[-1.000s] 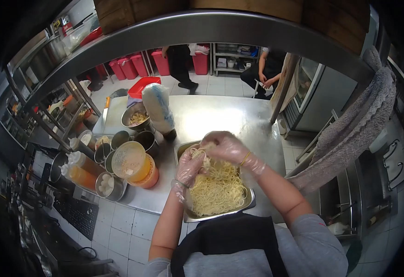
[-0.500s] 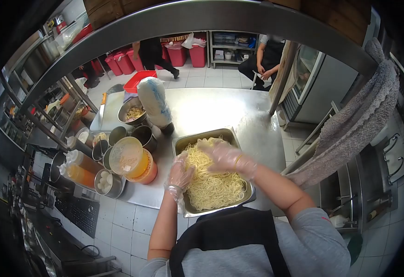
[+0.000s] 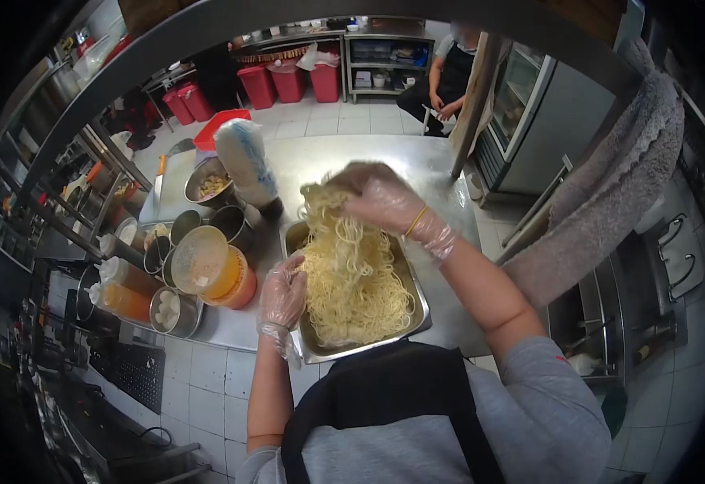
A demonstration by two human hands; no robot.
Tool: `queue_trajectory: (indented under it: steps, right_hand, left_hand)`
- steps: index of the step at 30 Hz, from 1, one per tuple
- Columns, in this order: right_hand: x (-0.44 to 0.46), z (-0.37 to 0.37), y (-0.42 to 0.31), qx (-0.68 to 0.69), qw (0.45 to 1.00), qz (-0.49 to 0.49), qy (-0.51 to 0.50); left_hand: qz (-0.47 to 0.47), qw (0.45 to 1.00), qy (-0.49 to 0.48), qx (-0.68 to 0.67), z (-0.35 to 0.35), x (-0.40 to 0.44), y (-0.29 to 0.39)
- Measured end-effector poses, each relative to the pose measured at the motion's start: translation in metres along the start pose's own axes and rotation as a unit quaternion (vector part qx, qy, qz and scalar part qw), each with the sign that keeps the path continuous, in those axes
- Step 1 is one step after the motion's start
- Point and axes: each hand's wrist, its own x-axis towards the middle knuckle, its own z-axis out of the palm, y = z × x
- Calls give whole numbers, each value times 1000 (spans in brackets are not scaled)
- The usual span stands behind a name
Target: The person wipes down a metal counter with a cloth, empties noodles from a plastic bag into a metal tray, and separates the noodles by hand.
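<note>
A deep metal tray (image 3: 418, 305) on the counter is filled with pale yellow noodles (image 3: 351, 302). My right hand (image 3: 380, 202), in a clear plastic glove with a yellow band at the wrist, is closed on a bunch of noodles. It lifts them above the tray's far side, and strands hang down into the heap. My left hand (image 3: 282, 294), gloved too, is at the tray's left edge with its fingers bent over the rim, close against the noodles. The right fingertips are blurred.
Left of the tray stand a tub of orange liquid (image 3: 227, 270), a bowl of eggs (image 3: 173, 312), sauce bottles (image 3: 122, 298) and a plastic-wrapped bundle (image 3: 245, 165). A knife (image 3: 160, 181) lies farther back. A towel (image 3: 602, 194) hangs at right. A person (image 3: 453, 77) sits beyond the counter.
My right hand has risen from the heap, pulling up noodles toward the far side. My left hand has shifted from the noodles to the tray's left rim. The camera view has tilted slightly.
</note>
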Motion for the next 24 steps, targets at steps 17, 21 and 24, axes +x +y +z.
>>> queue_trajectory:
  steps: [17,21,24]
  right_hand:
    - [-135,129,34,-61,942,270,-190]
    - [-136,123,58,73,953,279,-89]
    - [-130,111,57,95,952,283,-68]
  left_hand:
    - [-84,962,-61,-251,99,4,-86]
    - [-90,933,-63,-343,69,3,-30]
    - [-24,944,-29,-329,37,9,15]
